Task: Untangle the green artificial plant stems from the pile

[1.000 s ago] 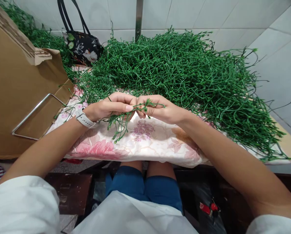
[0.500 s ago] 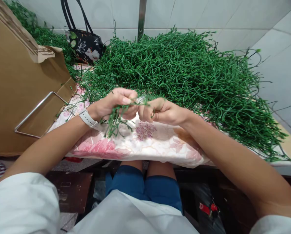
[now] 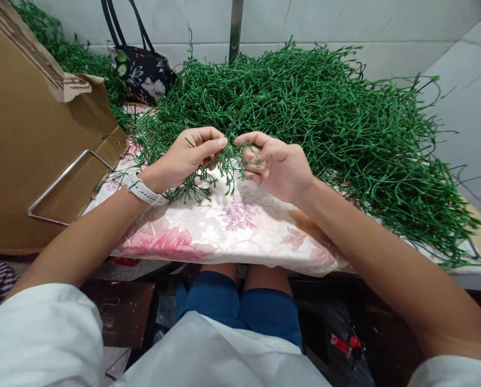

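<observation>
My left hand [image 3: 198, 153], with a white watch band [image 3: 141, 189] at the wrist, pinches a small bunch of thin green plastic-looking stems [image 3: 200, 185] between thumb and forefinger. The knobby stem ends hang below and to the right of the fingers. Just right of it is my right hand [image 3: 274, 161], palm partly turned toward me. Its forefinger stretches toward the left thumb, while the lower fingers are loosely bent and apart. A thin green sprig [image 3: 253, 150] crosses in front of these fingers. Both hands are above a flower-printed cloth [image 3: 264, 231].
A large heap of green stems [image 3: 304, 102] lies behind and to the right of my hands. At left stands a cardboard box [image 3: 30, 150] with a metal wire frame [image 3: 58, 183] against it. A black floral bag [image 3: 143, 75] is at the back near the tiled wall.
Both hands have risen slightly away from me. The right hand was a fist against the left; its fingers have loosened and a small gap shows. The left hand keeps its bunch.
</observation>
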Tool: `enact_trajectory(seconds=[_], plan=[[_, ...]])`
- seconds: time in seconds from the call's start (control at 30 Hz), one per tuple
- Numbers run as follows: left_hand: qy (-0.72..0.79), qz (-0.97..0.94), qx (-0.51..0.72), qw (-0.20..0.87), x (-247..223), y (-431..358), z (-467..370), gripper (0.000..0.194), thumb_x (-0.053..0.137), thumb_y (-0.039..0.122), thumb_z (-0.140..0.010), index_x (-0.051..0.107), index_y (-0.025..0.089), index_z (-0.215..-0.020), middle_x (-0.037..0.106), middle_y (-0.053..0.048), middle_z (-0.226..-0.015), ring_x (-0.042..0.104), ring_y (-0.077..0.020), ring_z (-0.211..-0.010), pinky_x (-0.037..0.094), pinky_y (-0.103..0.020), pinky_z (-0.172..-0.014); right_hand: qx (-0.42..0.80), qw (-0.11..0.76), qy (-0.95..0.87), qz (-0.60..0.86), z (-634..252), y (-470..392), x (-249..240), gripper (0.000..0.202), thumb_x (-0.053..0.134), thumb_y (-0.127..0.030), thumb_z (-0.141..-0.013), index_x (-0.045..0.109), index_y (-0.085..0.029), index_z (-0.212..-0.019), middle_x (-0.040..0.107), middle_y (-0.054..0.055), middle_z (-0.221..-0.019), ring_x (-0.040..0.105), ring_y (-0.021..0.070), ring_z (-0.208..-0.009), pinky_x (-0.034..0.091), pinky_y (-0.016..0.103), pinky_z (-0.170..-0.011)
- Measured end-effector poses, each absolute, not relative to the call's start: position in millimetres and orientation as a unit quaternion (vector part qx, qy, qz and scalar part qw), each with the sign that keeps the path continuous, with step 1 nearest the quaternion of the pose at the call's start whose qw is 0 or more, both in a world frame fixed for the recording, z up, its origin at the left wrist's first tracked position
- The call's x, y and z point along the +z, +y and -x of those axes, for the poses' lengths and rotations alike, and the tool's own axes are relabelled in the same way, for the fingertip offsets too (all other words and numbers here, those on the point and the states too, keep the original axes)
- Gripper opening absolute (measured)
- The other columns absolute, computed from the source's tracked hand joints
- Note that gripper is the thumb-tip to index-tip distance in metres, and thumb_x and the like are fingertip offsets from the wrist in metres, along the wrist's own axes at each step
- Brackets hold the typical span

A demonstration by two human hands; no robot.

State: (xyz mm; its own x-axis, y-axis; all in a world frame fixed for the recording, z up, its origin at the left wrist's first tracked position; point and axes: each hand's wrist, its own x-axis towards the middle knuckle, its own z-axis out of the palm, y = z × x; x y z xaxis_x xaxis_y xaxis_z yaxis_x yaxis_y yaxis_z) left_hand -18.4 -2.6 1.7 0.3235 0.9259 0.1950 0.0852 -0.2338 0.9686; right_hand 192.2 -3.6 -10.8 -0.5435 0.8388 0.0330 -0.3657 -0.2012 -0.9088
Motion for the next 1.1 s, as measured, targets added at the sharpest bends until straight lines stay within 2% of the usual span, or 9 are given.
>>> enact_trajectory(seconds=[0.13, 0.17, 0.27, 0.37, 0.53, 0.67, 0.87, 1.0, 1.1], plan=[[0.370, -0.670, 0.414, 0.493, 0.0, -6.3, 16.9, 0.036, 0.085, 0.045, -0.082, 0.064, 0.017, -0.079, 0.053, 0.004, -0.062, 0.049, -0.0060, -0.054, 0.038, -0.020, -0.050, 0.716, 0.409, -0.503, 0.258, -188.0, -5.0, -12.4, 0.022, 0.068, -0.032, -0.083, 0.058, -0.018, -0.097, 0.037, -0.007, -0.066, 0.026, 0.0068, -0.053, 0.027, 0.022, -0.047], [0.367, -0.679, 0.406, 0.489, 0.2, -7.6, 16.7, 0.037, 0.086, 0.047, -0.081, 0.065, 0.016, -0.080, 0.054, 0.004, -0.063, 0.049, -0.0062, -0.055, 0.039, -0.020, -0.051, 0.703, 0.413, -0.516, 0.263, -186.1, -5.0, -14.6, 0.027, 0.072, -0.038, -0.084, 0.056, -0.019, -0.093, 0.036, -0.008, -0.065, 0.025, 0.0064, -0.053, 0.024, 0.021, -0.046], [0.363, -0.708, 0.388, 0.465, 0.0, -9.2, 17.1, 0.039, 0.085, 0.051, -0.082, 0.066, 0.017, -0.081, 0.055, 0.003, -0.064, 0.048, -0.0067, -0.056, 0.039, -0.020, -0.051, 0.641, 0.442, -0.563, 0.277, -181.0, -4.3, -22.3, 0.045, 0.091, -0.043, -0.077, 0.052, -0.020, -0.085, 0.036, -0.009, -0.063, 0.025, 0.0046, -0.052, 0.022, 0.021, -0.045], [0.360, -0.725, 0.389, 0.439, -1.9, -7.0, 18.3, 0.036, 0.083, 0.047, -0.084, 0.064, 0.017, -0.079, 0.054, 0.003, -0.065, 0.045, -0.0067, -0.057, 0.036, -0.020, -0.052, 0.606, 0.450, -0.599, 0.269, -179.1, -3.5, -26.6, 0.050, 0.097, -0.043, -0.070, 0.054, -0.019, -0.082, 0.044, -0.008, -0.064, 0.036, 0.0045, -0.052, 0.027, 0.021, -0.044], [0.350, -0.730, 0.376, 0.450, -1.7, -6.8, 17.5, 0.033, 0.079, 0.042, -0.087, 0.059, 0.018, -0.075, 0.052, 0.003, -0.065, 0.043, -0.0071, -0.058, 0.035, -0.021, -0.054, 0.683, 0.411, -0.555, 0.239, -180.3, -6.1, -22.3, 0.044, 0.091, -0.038, -0.077, 0.052, -0.019, -0.077, 0.038, -0.011, -0.056, 0.029, 0.0037, -0.047, 0.027, 0.019, -0.043], [0.344, -0.712, 0.386, 0.476, 1.8, -9.8, 16.3, 0.028, 0.075, 0.035, -0.084, 0.055, 0.018, -0.072, 0.048, 0.005, -0.061, 0.041, -0.0065, -0.054, 0.033, -0.021, -0.051, 0.708, 0.382, -0.561, 0.197, -180.9, -8.3, -19.2, 0.051, 0.089, -0.051, -0.081, 0.050, -0.018, -0.074, 0.040, -0.009, -0.056, 0.030, 0.0039, -0.048, 0.026, 0.018, -0.044], [0.331, -0.664, 0.368, 0.560, 2.7, -10.3, 18.3, 0.020, 0.069, 0.032, -0.079, 0.056, 0.018, -0.071, 0.067, -0.002, -0.066, 0.064, -0.0123, -0.061, 0.046, -0.023, -0.056, 0.688, 0.377, -0.605, 0.137, -182.2, -7.3, -21.8, 0.049, 0.086, -0.050, -0.088, 0.052, -0.016, -0.078, 0.067, -0.001, -0.073, 0.049, 0.0054, -0.057, 0.037, 0.019, -0.054], [0.307, -0.636, 0.361, 0.609, 1.8, -11.9, 18.8, 0.027, 0.074, 0.035, -0.075, 0.054, 0.018, -0.068, 0.066, -0.001, -0.060, 0.065, -0.0127, -0.056, 0.046, -0.023, -0.054, 0.692, 0.358, -0.624, 0.061, -182.8, -5.9, -25.1, 0.041, 0.079, -0.044, -0.096, 0.054, -0.016, -0.080, 0.071, 0.001, -0.078, 0.057, 0.0063, -0.064, 0.042, 0.019, -0.062], [0.283, -0.625, 0.342, 0.643, 1.5, -13.7, 17.9, 0.033, 0.078, 0.040, -0.074, 0.053, 0.019, -0.070, 0.066, -0.001, -0.057, 0.067, -0.0148, -0.055, 0.049, -0.024, -0.054, 0.674, 0.351, -0.649, 0.023, -183.1, -4.6, -27.2, 0.041, 0.075, -0.044, -0.099, 0.055, -0.016, -0.078, 0.066, 0.001, -0.072, 0.066, 0.0107, -0.075, 0.049, 0.022, -0.071]])
